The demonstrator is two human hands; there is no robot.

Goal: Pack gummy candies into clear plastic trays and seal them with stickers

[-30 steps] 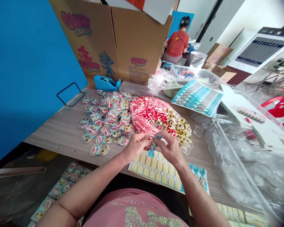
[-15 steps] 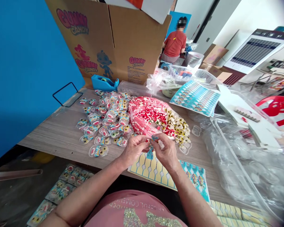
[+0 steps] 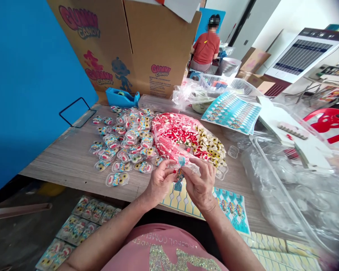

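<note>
Both my hands meet over the table's near edge, pinched on one small clear candy pack with a blue sticker [image 3: 180,174]. My left hand [image 3: 158,183] grips its left side and my right hand [image 3: 200,183] its right side. Under them lies a sticker sheet [image 3: 234,209], partly peeled to yellow backing. Just beyond is an open bag of red-white and yellow gummies [image 3: 186,137]. Left of it spreads a pile of finished packs [image 3: 124,145].
A large Gummy Candy carton [image 3: 135,45] and a blue tape dispenser [image 3: 121,98] stand at the back. Blue sticker sheets [image 3: 231,112] lie back right, clear plastic bins [image 3: 288,188] at right. A blue panel [image 3: 31,82] bounds the left. Another person in red [image 3: 205,49] sits far behind.
My hands have drawn slightly toward me with the pack, turning the blue sticker upright between the fingers. The view has shifted a little left and down.
</note>
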